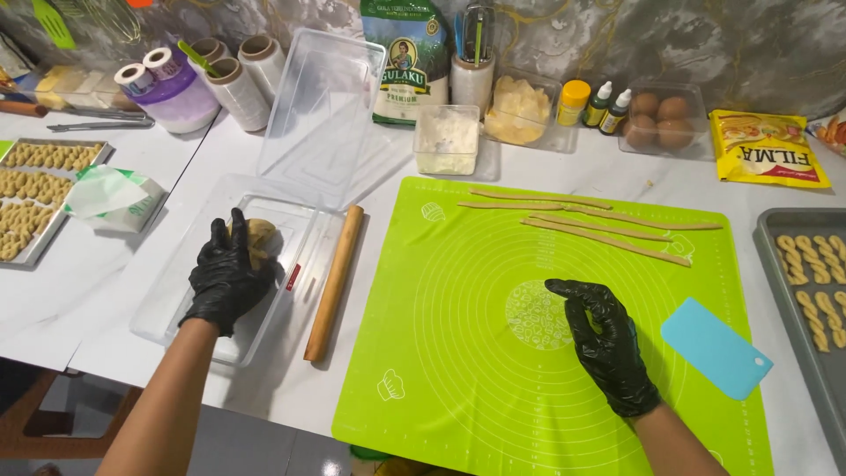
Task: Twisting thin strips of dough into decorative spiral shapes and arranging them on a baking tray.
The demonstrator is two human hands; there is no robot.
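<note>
Lump of tan dough (261,240): sitting inside the shallow clear plastic container (189,308) on the white counter. Left hand in black glove (226,275): fingers closing over the lump. Right hand in black glove (606,339): hovering over the lime-green silicone baking mat (441,353), fingers loosely curled, holding nothing. Wooden rolling pin (335,282): lying between container and mat. Thin dough strips (599,225): lying along the mat's far edge. Light-blue plastic scraper (716,348): resting just beside the right hand.

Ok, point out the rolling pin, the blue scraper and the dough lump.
rolling pin (334,283), head view, middle of the wooden shaft.
blue scraper (715,347), head view, centre of its flat face.
dough lump (262,240), head view, bare part beside the left hand (226,275).
</note>
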